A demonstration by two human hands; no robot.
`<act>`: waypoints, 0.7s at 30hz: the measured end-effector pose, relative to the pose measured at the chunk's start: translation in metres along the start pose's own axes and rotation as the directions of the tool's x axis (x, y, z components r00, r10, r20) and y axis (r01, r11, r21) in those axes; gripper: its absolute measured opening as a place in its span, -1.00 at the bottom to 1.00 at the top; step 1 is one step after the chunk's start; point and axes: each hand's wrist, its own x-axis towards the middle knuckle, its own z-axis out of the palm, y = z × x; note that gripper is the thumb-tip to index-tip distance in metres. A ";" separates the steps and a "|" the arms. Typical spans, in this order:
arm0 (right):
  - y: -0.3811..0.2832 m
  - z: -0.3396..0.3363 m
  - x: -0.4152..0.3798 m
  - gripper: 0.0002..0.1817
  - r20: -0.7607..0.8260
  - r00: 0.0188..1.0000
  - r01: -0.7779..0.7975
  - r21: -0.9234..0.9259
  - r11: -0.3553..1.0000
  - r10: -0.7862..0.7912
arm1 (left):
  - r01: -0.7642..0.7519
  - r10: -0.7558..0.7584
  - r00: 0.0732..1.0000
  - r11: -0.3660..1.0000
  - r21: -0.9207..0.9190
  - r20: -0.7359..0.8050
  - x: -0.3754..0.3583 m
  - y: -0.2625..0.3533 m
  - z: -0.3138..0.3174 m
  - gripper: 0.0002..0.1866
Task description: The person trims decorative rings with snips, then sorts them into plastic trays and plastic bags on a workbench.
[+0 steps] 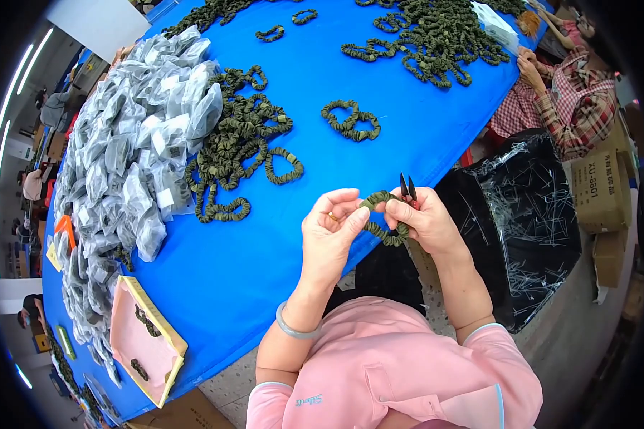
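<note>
Olive scrunchie up for a check or a trim, it seems

The scrunchie is just right of the frame's centre, lifted above the near edge of the blue table. The left hand pinches one side of it between thumb and forefinger, its other fingers curled. The right hand is closed round a pair of snips, with thumb and fingertips at the scrunchie's other side. The dark blades point toward the top of the frame, slightly parted and away from the fabric.

I judge the step in hand to be turning the loop to look for loose thread. No thread shows clearly on this one. If one turns up, the next move calls for a steady left pinch and a small turn of the right wrist to bring the tips to the thread, clear of the gathers.

A pair of loops lies above the hands, a fine pale thread beside it. One pile sits left of centre beside grey bags; a bigger heap fills the upper right.
</note>
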 end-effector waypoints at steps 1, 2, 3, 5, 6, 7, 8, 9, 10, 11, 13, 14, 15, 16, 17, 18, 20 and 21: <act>-0.002 0.001 -0.001 -0.80 -0.008 1.000 -0.004 0.013 1.000 0.004 | 0.049 -0.049 0.999 0.998 -0.037 -0.002 0.000 0.001 0.001 -0.81; -0.003 0.001 -0.001 -0.81 -0.015 1.000 -0.009 0.026 1.000 0.009 | 0.097 -0.097 0.995 0.993 -0.074 -0.003 0.000 0.002 0.001 -0.80; -0.004 0.002 -0.001 -0.81 -0.022 1.000 -0.013 0.040 0.999 0.014 | 0.144 -0.145 0.989 0.983 -0.110 -0.002 0.000 0.002 0.001 -0.80; 0.001 0.001 0.002 -0.82 -0.023 0.999 0.023 0.043 0.999 -0.022 | 0.163 -0.160 0.987 0.981 -0.104 0.034 -0.001 0.001 -0.001 -0.80; 0.005 0.000 0.003 -0.82 -0.025 0.998 0.059 0.047 0.997 -0.057 | 0.181 -0.175 0.982 0.979 -0.096 0.071 -0.002 0.000 -0.004 -0.81; 0.008 0.000 0.005 -0.83 -0.028 0.995 0.094 0.050 0.994 -0.093 | 0.200 -0.191 0.976 0.976 -0.087 0.108 -0.002 -0.001 -0.006 -0.81; 0.010 -0.001 0.006 -0.83 -0.031 0.991 0.130 0.054 0.990 -0.128 | 0.218 -0.206 0.968 0.973 -0.078 0.145 -0.002 -0.001 -0.007 -0.81; 0.010 -0.001 0.006 -0.83 -0.032 0.991 0.129 0.054 0.990 -0.128 | 0.220 -0.207 0.967 0.972 -0.077 0.146 -0.002 -0.001 -0.008 -0.81; 0.009 0.000 0.006 -0.83 -0.015 0.991 0.133 0.048 0.990 -0.133 | 0.251 -0.230 0.958 0.961 -0.114 0.169 -0.002 -0.001 -0.010 -0.82; 0.009 0.001 0.006 -0.82 0.002 0.990 0.137 0.042 0.990 -0.138 | 0.282 -0.251 0.948 0.948 -0.149 0.193 -0.002 -0.001 -0.011 -0.82; 0.007 0.003 0.007 -0.82 0.037 0.988 0.149 0.030 0.988 -0.150 | 0.341 -0.288 0.926 0.915 -0.215 0.244 -0.001 0.000 -0.012 -0.83; 0.006 0.007 0.007 -0.82 0.038 0.988 0.150 0.031 0.988 -0.151 | 0.340 -0.287 0.926 0.916 -0.214 0.244 -0.001 0.000 -0.011 -0.83; 0.005 0.013 0.006 -0.81 -0.060 0.967 0.246 -0.064 0.967 -0.249 | 0.325 -0.273 0.938 0.905 -0.274 0.212 -0.002 -0.001 -0.010 -0.83; 0.004 0.021 0.005 -0.80 -0.146 0.925 0.327 -0.166 0.930 -0.351 | 0.307 -0.261 0.949 0.891 -0.333 0.178 -0.002 -0.002 -0.008 -0.82; 0.003 0.027 0.004 -0.79 -0.218 0.863 0.393 -0.274 0.878 -0.455 | 0.286 -0.249 0.958 0.876 -0.389 0.144 -0.003 -0.002 -0.006 -0.82; 0.003 0.031 0.002 -0.78 -0.275 0.784 0.441 -0.383 0.812 -0.556 | 0.261 -0.238 0.965 0.857 -0.444 0.109 -0.003 -0.003 -0.005 -0.81; 0.002 0.026 -0.004 -0.76 -0.201 0.796 0.442 -0.451 0.775 -0.571 | 0.249 -0.229 0.968 0.858 -0.449 0.098 -0.004 -0.002 -0.004 -0.81; 0.002 0.021 -0.008 -0.74 -0.125 0.806 0.444 -0.517 0.731 -0.578 | 0.236 -0.220 0.971 0.859 -0.455 0.089 -0.004 -0.001 -0.004 -0.81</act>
